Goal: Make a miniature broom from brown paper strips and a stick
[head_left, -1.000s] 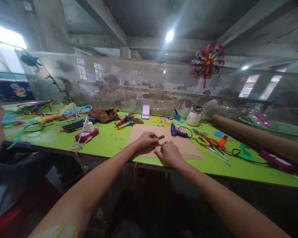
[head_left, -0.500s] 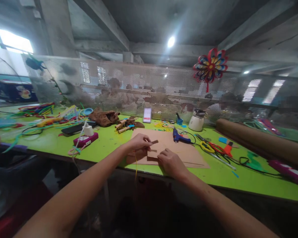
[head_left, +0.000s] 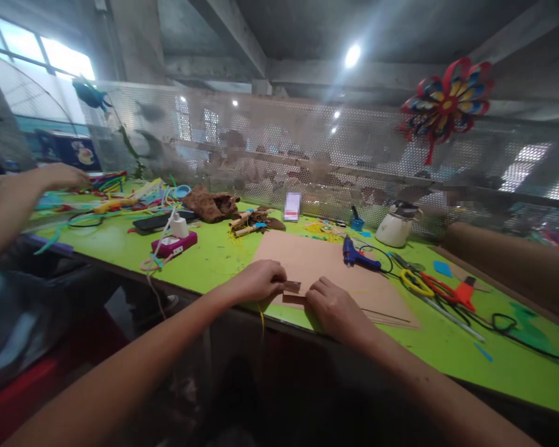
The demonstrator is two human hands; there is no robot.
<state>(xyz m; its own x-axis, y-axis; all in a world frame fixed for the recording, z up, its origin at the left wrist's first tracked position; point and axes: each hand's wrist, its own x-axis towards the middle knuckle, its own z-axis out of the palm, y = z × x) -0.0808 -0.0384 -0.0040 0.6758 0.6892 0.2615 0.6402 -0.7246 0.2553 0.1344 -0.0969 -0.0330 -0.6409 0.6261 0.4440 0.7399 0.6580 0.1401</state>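
Note:
My left hand (head_left: 263, 280) is closed, pinching a small brown paper strip (head_left: 292, 286) just above the front edge of the stacked brown paper sheets (head_left: 302, 251). A thin yellow string (head_left: 261, 318) dangles below this hand over the table edge. My right hand (head_left: 336, 304) rests on the sheets with its fingers curled, gripping brown paper near the front edge; its fingertips are partly hidden. On the right part of the sheets lies a blue glue gun (head_left: 358, 256).
Yellow-handled scissors (head_left: 414, 282), orange-handled scissors (head_left: 461, 292) and cables lie right, near a white pot (head_left: 395, 226). Left are a purple power strip (head_left: 174, 244), a brown cloth bundle (head_left: 209, 203) and coloured strips. A co-worker's arm (head_left: 23, 192) reaches in. A phone (head_left: 291, 207) stands behind.
My left hand has brought the strip lower, closer to the paper's front edge and my right hand. The view has shifted, and a co-worker's arm now stretches over the table at the left.

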